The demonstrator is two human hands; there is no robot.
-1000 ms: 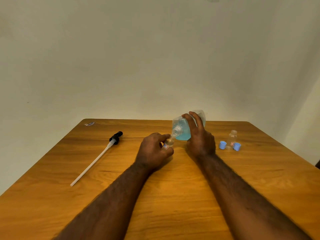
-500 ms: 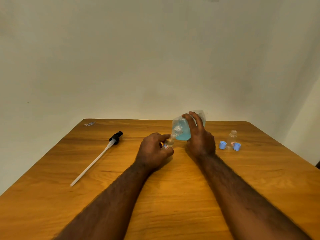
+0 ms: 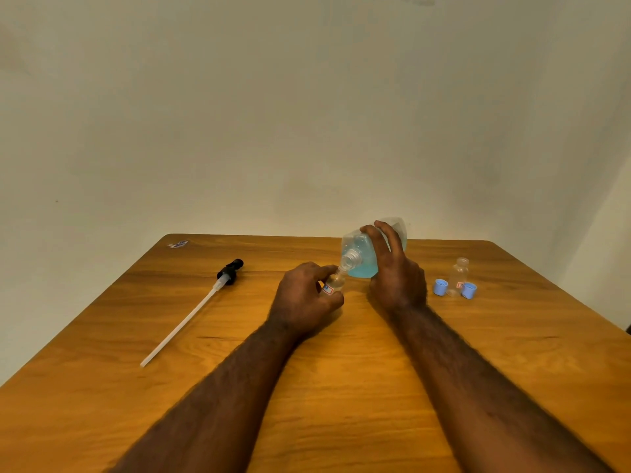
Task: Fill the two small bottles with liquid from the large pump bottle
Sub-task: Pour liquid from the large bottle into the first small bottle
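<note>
Wooden table (image 3: 102,387), orange-brown with dark grain streaks and rounded far corners, fills the lower half of view. Small flat scrap (image 3: 178,244), white with blue and red print, lies on the table at its 11 o'clock corner, just inside the edge; print too small to read. Plain off-white wall (image 3: 307,114) behind the table at 12 o'clock, unevenly lit. Tiny dark speck (image 3: 56,201) on it at 9 o'clock. Faint grey smudge (image 3: 399,0) at its top edge, 12 o'clock. Lighter side wall (image 3: 607,233) meets it at 2 o'clock, forming a corner. Dark object (image 3: 628,327) cut off by the frame edge at 3 o'clock, beyond the table's right edge; cannot tell what.
</note>
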